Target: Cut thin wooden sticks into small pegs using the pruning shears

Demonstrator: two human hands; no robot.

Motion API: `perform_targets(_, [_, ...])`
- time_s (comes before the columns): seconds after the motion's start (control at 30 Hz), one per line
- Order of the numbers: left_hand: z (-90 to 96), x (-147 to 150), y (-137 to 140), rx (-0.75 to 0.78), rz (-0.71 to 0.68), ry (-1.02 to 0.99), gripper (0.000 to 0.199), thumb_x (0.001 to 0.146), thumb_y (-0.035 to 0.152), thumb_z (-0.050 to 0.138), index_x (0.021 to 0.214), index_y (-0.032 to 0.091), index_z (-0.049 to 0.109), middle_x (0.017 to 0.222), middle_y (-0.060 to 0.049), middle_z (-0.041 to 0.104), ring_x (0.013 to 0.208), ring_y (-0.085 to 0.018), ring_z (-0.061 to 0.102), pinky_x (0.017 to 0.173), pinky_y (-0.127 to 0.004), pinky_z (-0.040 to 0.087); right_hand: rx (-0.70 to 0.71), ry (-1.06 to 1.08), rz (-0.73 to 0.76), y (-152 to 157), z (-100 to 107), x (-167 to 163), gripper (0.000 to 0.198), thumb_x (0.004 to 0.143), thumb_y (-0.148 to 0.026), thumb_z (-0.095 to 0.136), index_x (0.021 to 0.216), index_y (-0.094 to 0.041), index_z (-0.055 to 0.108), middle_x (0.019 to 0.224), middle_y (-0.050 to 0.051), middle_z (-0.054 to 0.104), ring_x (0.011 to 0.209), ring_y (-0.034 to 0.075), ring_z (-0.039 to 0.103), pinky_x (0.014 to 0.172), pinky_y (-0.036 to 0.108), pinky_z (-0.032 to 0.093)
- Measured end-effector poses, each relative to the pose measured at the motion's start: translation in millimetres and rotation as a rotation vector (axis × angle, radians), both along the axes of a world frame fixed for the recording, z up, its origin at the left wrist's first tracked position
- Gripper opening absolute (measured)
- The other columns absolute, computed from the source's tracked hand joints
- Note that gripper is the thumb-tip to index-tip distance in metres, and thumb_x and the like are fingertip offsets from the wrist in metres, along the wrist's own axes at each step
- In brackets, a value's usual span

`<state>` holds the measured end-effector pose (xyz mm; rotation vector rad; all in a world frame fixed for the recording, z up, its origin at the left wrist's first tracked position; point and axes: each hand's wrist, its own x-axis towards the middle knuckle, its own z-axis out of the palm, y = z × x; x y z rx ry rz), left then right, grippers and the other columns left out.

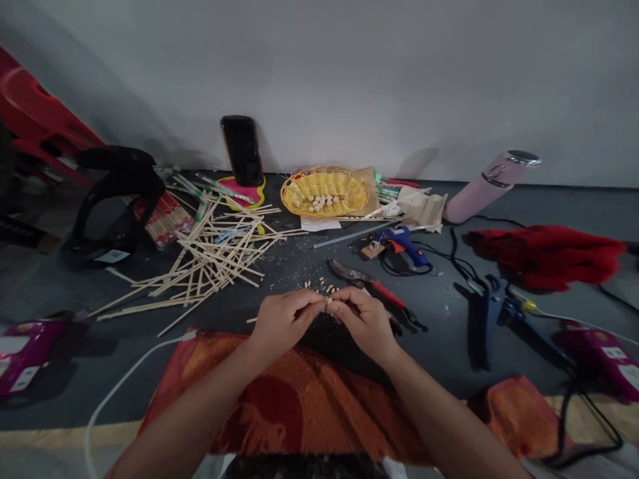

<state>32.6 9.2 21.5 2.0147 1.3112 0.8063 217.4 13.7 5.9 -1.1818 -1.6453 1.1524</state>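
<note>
Dark surface (pixel 444 346); tiny, pale, wood-coloured piece (pixel 329 301) between fingers (pixel 314 308).

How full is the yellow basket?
Partly: small pale pieces lie in the bottom of the yellow basket, with its sides showing bare.

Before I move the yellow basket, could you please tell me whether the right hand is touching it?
Apart: the head view shows dark tabletop between the right hand and the yellow basket.
</note>
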Motion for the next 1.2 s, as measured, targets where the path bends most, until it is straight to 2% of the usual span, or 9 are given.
perform_targets(0.17, [-1.0, 1.1, -1.7, 0.047, 0.027, -0.007, 0.016, 0.092, 0.027, 0.051, 0.091, 0.022, 0.067, 0.082, 0.002, 0.073, 0.074, -0.011, 0.066, 0.067, -0.019, 0.045, 0.038, -0.033, 0.008, -1.7, 5.4, -1.3, 0.013, 0.089, -0.028, 0.056, 0.083, -0.019, 0.064, 0.069, 0.000, 0.062, 0.060, 0.011, 0.055, 0.057, 0.021, 0.043])
perform_targets(0.37, [-1.8, 0.7, -2.7, 0.049, 0.043, 0.023, 0.016, 0.091, 0.028, 0.052, 0.091, 0.022, 0.066, 0.079, 0.002, 0.072, 0.071, -0.011, 0.066, 0.066, -0.019, 0.046, 0.013, 0.031, 0.023, -4.1, 3.4, -3.6, 0.016, 0.092, -0.029, 0.052, 0.088, -0.018, 0.064, 0.072, 0.000, 0.062, 0.060, 0.010, 0.055, 0.057, 0.021, 0.044])
perform_targets(0.97, [-1.4, 0.2, -1.8, 0.041, -0.001, -0.003, 0.016, 0.092, 0.027, 0.050, 0.093, 0.023, 0.066, 0.083, 0.002, 0.073, 0.075, -0.011, 0.067, 0.069, -0.020, 0.046, -0.024, 0.081, 0.031, -3.9, 0.8, -4.1, 0.017, 0.092, -0.031, 0.052, 0.089, -0.018, 0.063, 0.073, 0.001, 0.062, 0.059, 0.010, 0.055, 0.057, 0.021, 0.044])
perform_targets(1.2, [-0.9, 0.0, -1.8, 0.052, -0.006, 0.001, 0.017, 0.091, 0.026, 0.050, 0.093, 0.023, 0.066, 0.084, 0.002, 0.073, 0.075, -0.012, 0.067, 0.069, -0.021, 0.046, 0.002, 0.055, 0.030, -5.4, 0.1, -3.3, 0.017, 0.093, -0.031, 0.051, 0.089, -0.019, 0.062, 0.073, 0.000, 0.061, 0.061, 0.010, 0.055, 0.058, 0.021, 0.044])
